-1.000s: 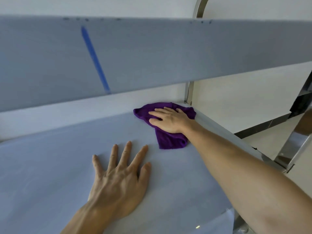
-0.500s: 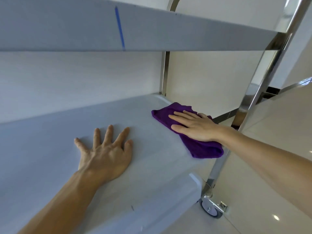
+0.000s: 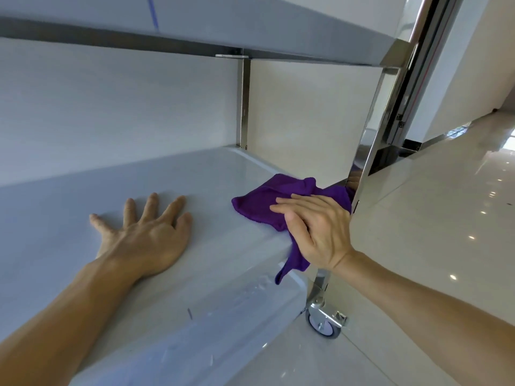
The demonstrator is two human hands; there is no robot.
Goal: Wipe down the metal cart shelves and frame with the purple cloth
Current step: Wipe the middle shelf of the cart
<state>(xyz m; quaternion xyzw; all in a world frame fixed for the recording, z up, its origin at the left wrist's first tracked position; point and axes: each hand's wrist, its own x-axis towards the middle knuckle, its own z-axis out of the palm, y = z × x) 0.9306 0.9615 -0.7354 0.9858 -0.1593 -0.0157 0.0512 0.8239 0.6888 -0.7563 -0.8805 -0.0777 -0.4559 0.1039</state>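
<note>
On pale cart shelf (image 3: 83, 196), purple cloth (image 3: 259, 203), glossy tiled floor (image 3: 434, 232), white wall (image 3: 111, 107)

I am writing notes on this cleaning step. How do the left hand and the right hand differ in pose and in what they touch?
The left hand lies flat with fingers spread, directly on the bare lower shelf; the right hand presses on the purple cloth. The left hand rests mid-shelf, while the right hand is at the shelf's corner beside the shiny upright post, where the cloth hangs over the edge. Both have straight fingers and face palm down.

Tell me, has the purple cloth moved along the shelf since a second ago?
Yes. The purple cloth slid from the far post to the near post, overhanging the shelf's front edge.
</note>
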